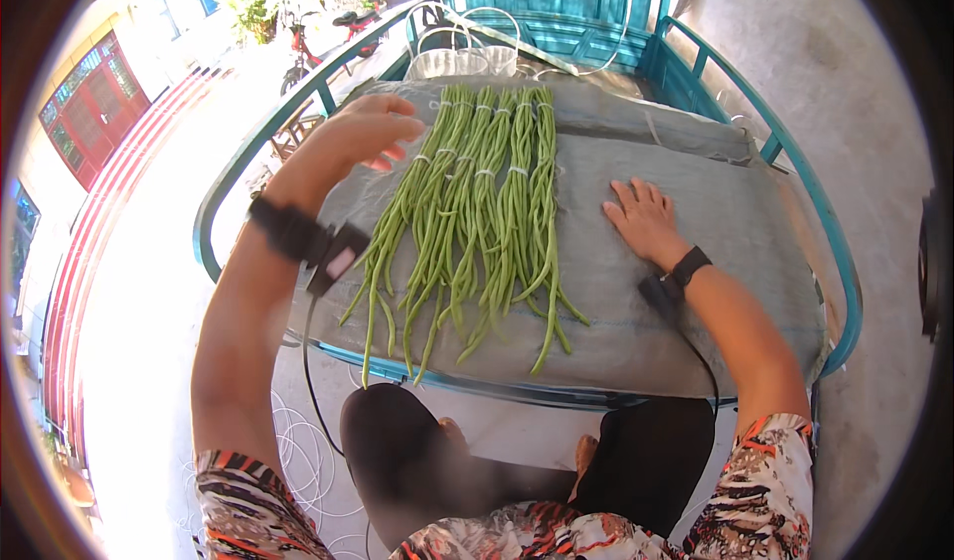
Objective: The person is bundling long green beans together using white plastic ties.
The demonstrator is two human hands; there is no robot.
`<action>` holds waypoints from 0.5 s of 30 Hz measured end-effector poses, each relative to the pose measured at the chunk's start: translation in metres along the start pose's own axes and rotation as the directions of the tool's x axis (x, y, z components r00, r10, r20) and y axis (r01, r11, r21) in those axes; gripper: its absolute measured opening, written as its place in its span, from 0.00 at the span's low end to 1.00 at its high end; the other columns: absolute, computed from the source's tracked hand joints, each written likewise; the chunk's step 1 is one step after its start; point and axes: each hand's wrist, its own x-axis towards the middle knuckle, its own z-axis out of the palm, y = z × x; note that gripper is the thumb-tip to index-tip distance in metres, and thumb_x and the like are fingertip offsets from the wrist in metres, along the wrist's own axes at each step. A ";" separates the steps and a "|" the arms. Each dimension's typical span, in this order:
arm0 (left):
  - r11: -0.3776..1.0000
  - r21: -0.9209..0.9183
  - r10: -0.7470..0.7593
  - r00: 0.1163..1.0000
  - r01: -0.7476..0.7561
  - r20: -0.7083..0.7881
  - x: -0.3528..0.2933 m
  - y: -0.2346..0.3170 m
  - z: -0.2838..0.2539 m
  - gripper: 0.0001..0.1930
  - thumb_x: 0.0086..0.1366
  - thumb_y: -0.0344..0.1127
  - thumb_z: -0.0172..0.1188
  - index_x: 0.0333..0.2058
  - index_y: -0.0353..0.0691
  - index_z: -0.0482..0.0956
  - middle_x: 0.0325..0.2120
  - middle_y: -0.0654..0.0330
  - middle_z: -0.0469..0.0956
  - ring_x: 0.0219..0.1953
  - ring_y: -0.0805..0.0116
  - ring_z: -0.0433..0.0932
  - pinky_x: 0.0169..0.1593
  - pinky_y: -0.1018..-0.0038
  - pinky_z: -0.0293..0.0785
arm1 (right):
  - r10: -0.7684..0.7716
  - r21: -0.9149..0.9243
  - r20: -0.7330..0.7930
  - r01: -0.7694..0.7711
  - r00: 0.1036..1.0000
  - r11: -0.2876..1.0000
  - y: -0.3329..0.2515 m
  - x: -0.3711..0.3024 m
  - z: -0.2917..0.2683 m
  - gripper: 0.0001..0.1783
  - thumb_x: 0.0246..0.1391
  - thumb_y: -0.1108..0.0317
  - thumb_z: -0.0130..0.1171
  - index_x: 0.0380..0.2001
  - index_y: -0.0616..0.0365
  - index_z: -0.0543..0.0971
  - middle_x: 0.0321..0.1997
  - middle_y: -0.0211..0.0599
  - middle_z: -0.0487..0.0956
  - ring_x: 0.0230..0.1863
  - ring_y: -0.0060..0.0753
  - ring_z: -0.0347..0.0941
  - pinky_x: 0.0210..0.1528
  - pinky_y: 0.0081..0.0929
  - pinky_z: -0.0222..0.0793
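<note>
Left hand (363,133) open, empty over long beans (477,212); right hand (646,220) flat on cloth (696,212); risk: tips overhanging edge, careless sweep dropping bundles.

Grey cloth (676,292) spread over the bed of a teal cart with a tubular rail (795,177). White loops of cord (467,53) at the cart's far end. Beyond: a red motorbike (323,38), a red door (89,108), pale concrete ground (874,93).
</note>
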 end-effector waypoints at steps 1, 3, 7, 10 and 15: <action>0.999 0.006 -0.049 0.999 0.049 0.012 0.018 -0.010 -0.004 0.25 0.55 0.45 0.57 0.49 0.37 0.70 0.37 0.59 0.74 0.34 0.69 0.75 0.37 0.73 0.73 | -0.011 0.022 -0.056 0.013 0.998 1.000 -0.005 0.001 -0.001 0.29 0.57 0.46 0.42 0.57 0.49 0.65 0.60 0.46 0.61 0.61 0.48 0.53 0.61 0.45 0.44; 0.993 0.042 -0.107 0.994 0.107 0.019 0.054 -0.031 -0.001 0.23 0.54 0.44 0.58 0.45 0.37 0.72 0.35 0.59 0.75 0.33 0.67 0.75 0.35 0.72 0.74 | -0.006 0.034 -0.066 0.009 0.998 0.999 -0.009 -0.001 -0.008 0.28 0.56 0.46 0.44 0.56 0.49 0.67 0.60 0.46 0.61 0.61 0.48 0.53 0.61 0.45 0.45; 0.964 0.201 -0.176 0.984 0.175 -0.013 0.123 -0.073 0.027 0.19 0.53 0.41 0.58 0.42 0.38 0.76 0.35 0.56 0.76 0.35 0.62 0.76 0.35 0.68 0.75 | 0.006 0.080 -0.115 0.003 0.993 0.997 -0.007 -0.001 -0.004 0.27 0.54 0.47 0.47 0.53 0.49 0.70 0.58 0.45 0.63 0.60 0.46 0.55 0.60 0.44 0.46; 0.891 0.386 -0.214 0.971 0.239 -0.107 0.164 -0.103 0.056 0.17 0.53 0.40 0.59 0.40 0.40 0.78 0.37 0.54 0.77 0.38 0.58 0.77 0.38 0.65 0.75 | 0.000 0.068 -0.154 0.010 0.988 0.998 -0.004 -0.003 -0.002 0.27 0.54 0.47 0.48 0.53 0.49 0.70 0.57 0.44 0.65 0.60 0.46 0.56 0.60 0.43 0.47; 0.634 0.738 -0.188 0.972 0.231 -0.143 0.200 -0.125 0.074 0.15 0.52 0.39 0.60 0.38 0.41 0.81 0.37 0.50 0.79 0.40 0.52 0.78 0.39 0.61 0.75 | -0.001 0.069 -0.144 0.012 0.990 0.998 -0.009 0.000 -0.006 0.26 0.54 0.48 0.49 0.52 0.50 0.70 0.57 0.44 0.65 0.60 0.45 0.56 0.60 0.42 0.48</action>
